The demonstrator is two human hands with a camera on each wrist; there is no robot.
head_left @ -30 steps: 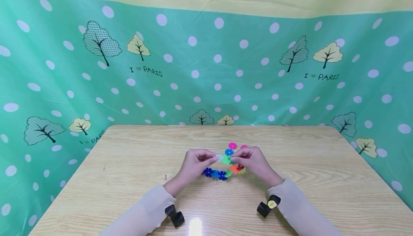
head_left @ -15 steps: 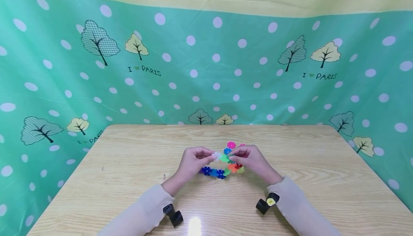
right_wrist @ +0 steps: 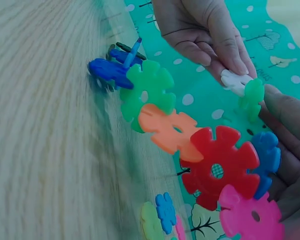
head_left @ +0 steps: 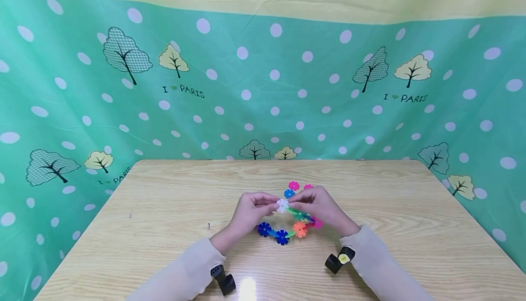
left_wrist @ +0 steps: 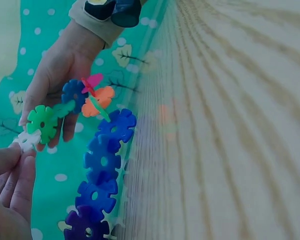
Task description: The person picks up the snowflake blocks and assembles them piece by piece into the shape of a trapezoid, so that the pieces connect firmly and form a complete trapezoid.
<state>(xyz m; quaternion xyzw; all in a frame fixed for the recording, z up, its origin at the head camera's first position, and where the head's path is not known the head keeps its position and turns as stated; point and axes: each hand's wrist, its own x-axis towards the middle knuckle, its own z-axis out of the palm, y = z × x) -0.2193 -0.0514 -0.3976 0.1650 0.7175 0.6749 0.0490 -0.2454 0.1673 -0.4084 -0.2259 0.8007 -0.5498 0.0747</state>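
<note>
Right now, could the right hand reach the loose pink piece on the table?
Probably yes: the pink piece lies just beyond the right hand with nothing between, but that hand grips the chain.
</note>
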